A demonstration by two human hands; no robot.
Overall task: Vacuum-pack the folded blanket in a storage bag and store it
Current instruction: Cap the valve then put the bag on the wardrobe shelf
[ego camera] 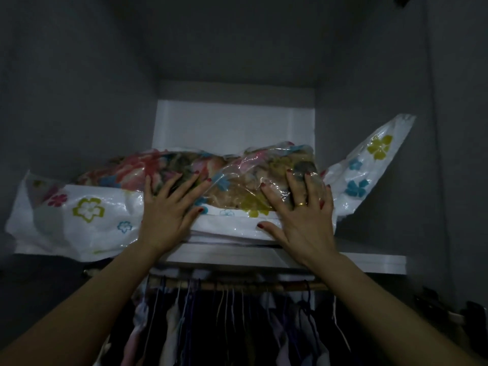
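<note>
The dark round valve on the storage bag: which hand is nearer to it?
Right. The right hand presses the storage bag with fingertips beside the valve; the left hand presses farther left.

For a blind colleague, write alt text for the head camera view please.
Both hands, left and right, press flat on a flower-printed storage bag holding a floral blanket, on a white wardrobe shelf. Clothes hang from a rail below.
</note>
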